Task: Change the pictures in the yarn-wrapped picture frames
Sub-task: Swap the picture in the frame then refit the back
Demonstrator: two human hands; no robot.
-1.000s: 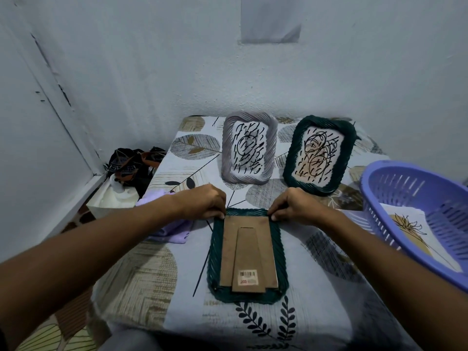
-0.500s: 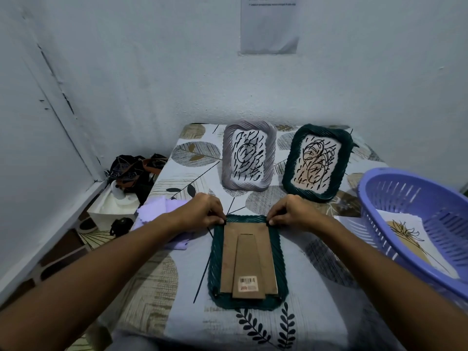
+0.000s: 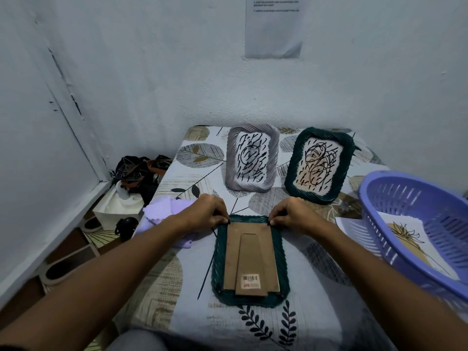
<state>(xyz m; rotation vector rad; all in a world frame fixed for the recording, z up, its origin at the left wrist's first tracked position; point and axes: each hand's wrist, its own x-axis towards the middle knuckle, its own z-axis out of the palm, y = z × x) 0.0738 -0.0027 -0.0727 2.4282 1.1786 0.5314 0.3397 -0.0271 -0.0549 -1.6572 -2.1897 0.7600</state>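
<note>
Both hands at the top corners of the face-down frame — working the backing loose.

At centre of the picture the dark green frame (image 3: 250, 259) lies face down on the leaf-print tablecloth (image 3: 316, 320), its brown backing board (image 3: 250, 257) and stand flap facing up. The left hand (image 3: 206, 211) has curled fingertips pinching at the upper-left corner, the right hand (image 3: 291, 214) does the same at the upper-right — whether each pinches a small tab or the board's edge is too small to tell. To do this well, the person likely wants to free both corners evenly, then lift the board flat so it doesn't bend. Replacement prints wait in the purple basket (image 3: 379, 224) at the right edge; the grey frame (image 3: 252, 159) and second green frame (image 3: 319, 164) stand behind.
</note>
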